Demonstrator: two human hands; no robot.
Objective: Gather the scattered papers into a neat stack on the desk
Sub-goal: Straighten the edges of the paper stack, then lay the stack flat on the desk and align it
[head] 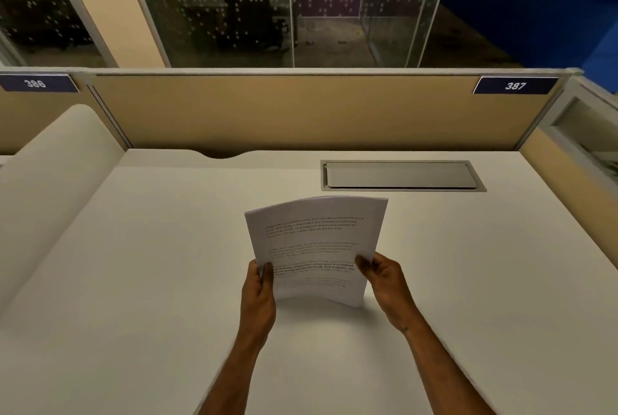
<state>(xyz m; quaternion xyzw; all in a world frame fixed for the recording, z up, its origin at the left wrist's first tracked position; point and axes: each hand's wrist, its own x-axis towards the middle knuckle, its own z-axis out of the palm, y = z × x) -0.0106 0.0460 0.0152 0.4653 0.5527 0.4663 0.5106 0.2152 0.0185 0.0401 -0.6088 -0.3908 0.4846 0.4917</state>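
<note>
Both arms come up from the bottom of the frame and meet near the middle, where the two hands hold the papers [316, 249] upright on the desk [133, 281]. The left hand [258, 294] grips the left edge low down, thumb on the front page and fingers curled behind. The right hand [384, 276] grips the right edge the same way, thumb pressed on the front. The papers are bunched into one stack — the bottom edge looks to rest on the desk, and the top bends back a little, away from the camera. The front page has short blocks of dark print, but the words are too small and blurry to read. Behind the papers, in the upper right part of the desk, a grey flap [401, 175] sits flat in the top. On the tan wall at the back are two dark blue tags — one at the upper left says 386 [35, 83], and one at the upper right says 387 [515, 85].
</note>
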